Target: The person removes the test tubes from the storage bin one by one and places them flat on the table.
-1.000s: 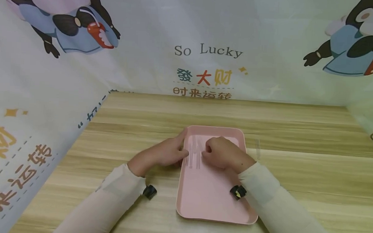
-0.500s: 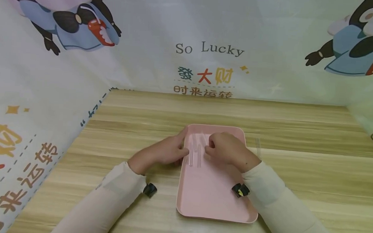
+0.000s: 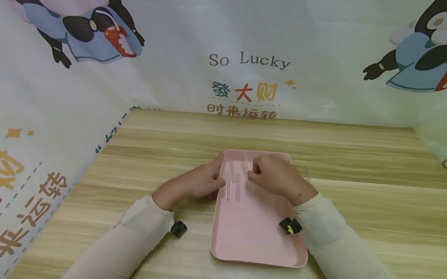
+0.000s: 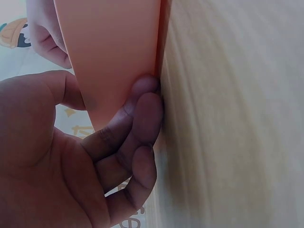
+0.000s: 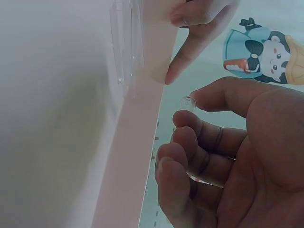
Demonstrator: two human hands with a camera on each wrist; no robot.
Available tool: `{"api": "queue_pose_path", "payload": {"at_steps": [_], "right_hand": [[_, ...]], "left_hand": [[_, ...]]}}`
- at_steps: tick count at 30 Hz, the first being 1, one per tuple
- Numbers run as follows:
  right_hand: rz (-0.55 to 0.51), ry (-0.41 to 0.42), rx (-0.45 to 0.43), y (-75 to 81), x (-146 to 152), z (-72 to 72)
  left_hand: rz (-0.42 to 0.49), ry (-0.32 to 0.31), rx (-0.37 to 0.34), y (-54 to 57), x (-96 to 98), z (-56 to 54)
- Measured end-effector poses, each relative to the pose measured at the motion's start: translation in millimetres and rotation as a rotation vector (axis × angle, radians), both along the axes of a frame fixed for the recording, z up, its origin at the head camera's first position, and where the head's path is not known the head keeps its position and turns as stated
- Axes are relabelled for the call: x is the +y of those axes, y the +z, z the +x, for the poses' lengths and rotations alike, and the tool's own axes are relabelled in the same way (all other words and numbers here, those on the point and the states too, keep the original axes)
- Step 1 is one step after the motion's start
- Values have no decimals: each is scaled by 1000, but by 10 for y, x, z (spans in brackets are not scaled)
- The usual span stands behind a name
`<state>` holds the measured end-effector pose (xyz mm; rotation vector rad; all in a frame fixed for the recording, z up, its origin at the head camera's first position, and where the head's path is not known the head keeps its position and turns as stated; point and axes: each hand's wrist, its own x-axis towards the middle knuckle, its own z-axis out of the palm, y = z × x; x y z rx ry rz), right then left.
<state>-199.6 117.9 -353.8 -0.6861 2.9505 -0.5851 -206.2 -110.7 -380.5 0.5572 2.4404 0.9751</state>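
Note:
In the head view, my left hand (image 3: 203, 180) holds the left side of a pink tray (image 3: 257, 243). The left wrist view shows its thumb over the rim and its curled fingers (image 4: 148, 116) against the outer wall. My right hand (image 3: 275, 174) is over the tray's far right part, pinching a clear test tube (image 5: 187, 103) between thumb and index finger; its rounded end faces the right wrist camera. The held tube's other part slants toward the tray's far edge. Several more clear test tubes (image 3: 238, 187) lie lengthwise at the tray's left side, beside my left thumb.
Right of the tray, a small clear strip-like thing (image 3: 307, 172) lies on the wood-grain table (image 3: 372, 214), partly hidden by my right arm. Behind the table hangs a printed cloth (image 3: 322, 56) with cartoon figures and lettering, which also runs along both sides.
My right hand has shifted a little right and toward the tray's far edge, drawing the pinched test tube away from the others. My left hand stays on the tray's side.

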Motion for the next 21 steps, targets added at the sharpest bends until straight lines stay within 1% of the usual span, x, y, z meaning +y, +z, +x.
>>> {"api": "queue_pose_path", "payload": {"at_steps": [4,9,13,16,21], "right_hand": [[12,-4,15,12,3,-1],[20,-21,29,34,23,-12],[33,-38,-2,62,36,-13],[20,-51,-32,88,50,-14],[-7,-72,-38,133,96,-1]], "left_hand": [[-7,2,-5,-11,-5,0],[-4,1,10,-14,0,-12],[-5,-2,8,-8,3,-6],[-8,-3,10,-4,0,3],[-1,3,17,-8,10,13]]}}
